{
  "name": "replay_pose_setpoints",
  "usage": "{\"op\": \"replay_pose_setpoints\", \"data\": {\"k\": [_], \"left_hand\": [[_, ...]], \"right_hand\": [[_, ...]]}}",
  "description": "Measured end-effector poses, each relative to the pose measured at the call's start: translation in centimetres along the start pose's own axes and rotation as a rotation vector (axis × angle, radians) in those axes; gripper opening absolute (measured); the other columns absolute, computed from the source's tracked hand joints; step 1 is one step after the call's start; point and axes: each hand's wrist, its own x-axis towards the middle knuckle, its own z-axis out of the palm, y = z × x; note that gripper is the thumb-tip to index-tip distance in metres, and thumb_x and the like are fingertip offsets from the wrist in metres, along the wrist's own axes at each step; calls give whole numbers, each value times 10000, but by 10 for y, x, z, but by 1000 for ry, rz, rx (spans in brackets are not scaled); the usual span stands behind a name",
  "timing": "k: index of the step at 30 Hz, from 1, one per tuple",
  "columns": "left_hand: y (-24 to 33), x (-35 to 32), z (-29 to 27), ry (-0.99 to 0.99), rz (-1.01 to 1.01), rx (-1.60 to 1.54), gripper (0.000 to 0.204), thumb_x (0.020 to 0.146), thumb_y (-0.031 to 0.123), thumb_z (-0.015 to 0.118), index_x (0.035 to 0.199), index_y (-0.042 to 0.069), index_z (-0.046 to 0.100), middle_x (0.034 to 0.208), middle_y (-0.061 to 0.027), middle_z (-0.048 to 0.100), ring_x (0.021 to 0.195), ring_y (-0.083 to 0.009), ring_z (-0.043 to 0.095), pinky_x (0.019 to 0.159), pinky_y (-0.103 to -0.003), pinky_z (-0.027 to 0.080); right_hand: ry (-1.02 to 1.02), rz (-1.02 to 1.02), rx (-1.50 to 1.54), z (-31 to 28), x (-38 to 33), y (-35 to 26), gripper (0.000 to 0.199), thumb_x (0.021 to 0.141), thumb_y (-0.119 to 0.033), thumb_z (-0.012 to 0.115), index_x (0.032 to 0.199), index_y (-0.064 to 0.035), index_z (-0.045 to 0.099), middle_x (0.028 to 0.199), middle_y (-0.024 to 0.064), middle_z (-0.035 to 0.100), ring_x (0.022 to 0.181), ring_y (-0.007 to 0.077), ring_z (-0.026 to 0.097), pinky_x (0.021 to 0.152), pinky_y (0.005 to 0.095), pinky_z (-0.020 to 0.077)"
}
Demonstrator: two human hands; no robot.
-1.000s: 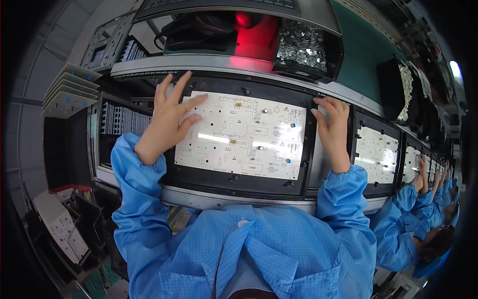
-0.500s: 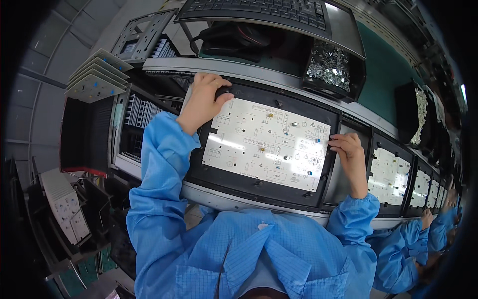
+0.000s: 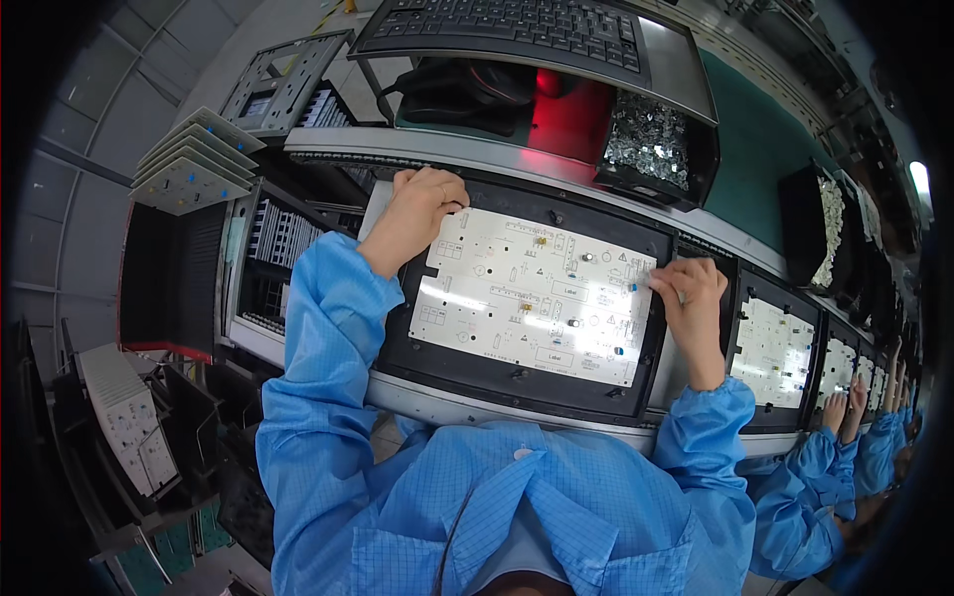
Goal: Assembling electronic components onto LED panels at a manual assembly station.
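Note:
A white printed circuit board (image 3: 532, 298) with small blue, yellow and black parts lies in a black tray fixture (image 3: 462, 366) with small knobs round its rim. At the board's upper left corner my left hand (image 3: 421, 211) is closed, its fingers curled down over the fixture's edge. What lies under those fingertips is hidden. My right hand (image 3: 693, 296) is at the board's right edge, next to a blue part, with thumb and fingers drawn together. I cannot make out what, if anything, is between them.
Upright boards (image 3: 194, 164) stand at the left above a rack (image 3: 273, 233). Beyond the line are a keyboard (image 3: 507, 30), a mouse and a black bin of small shiny parts (image 3: 646, 144). Further fixtures with boards (image 3: 775, 348) continue rightward, where co-workers' hands (image 3: 845, 407) are at work.
My left fingers have curled in tighter at the board's corner. My right hand has shifted slightly inward over the right edge. A red glow has appeared near the mouse; a co-worker's hands have risen.

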Motion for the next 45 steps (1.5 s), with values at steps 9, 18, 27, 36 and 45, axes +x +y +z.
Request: {"op": "replay_pose_setpoints", "data": {"k": [9,18,27,36,45], "left_hand": [[17,-41,-19,127,-196,49,244,814,68,734,1049,19,693,1086,-123,635,1077,-340,565,948,-418,431],[19,-58,3,249,-192,-46,252,808,33,751,1048,8,680,1104,-144,577,1075,-337,537,963,-394,444],[8,-54,-6,156,-58,-166,244,828,-5,702,1071,24,688,1100,-141,647,1091,-322,603,936,-383,490],[10,-40,0,167,44,33,69,821,85,715,841,32,676,905,-73,670,914,-285,625,814,-365,507],[25,-46,5,187,-74,35,138,852,181,718,950,85,704,996,-43,676,1020,-266,606,915,-399,468]], "right_hand": [[-154,-136,386,52,83,-47,225,843,-78,718,1049,13,716,968,142,664,882,331,617,796,389,510],[-148,-242,409,96,90,-54,110,782,14,713,891,20,697,895,155,678,886,334,649,783,390,526],[-261,-201,427,69,82,-53,216,849,33,658,1048,-12,731,1015,163,692,991,349,651,882,389,525],[-482,-283,505,9,1,-104,250,808,4,714,1055,-12,686,972,168,657,937,360,636,820,418,528],[-317,-380,253,51,-64,-131,255,828,-93,695,1065,-40,616,796,92,640,785,268,641,681,391,529]]}}
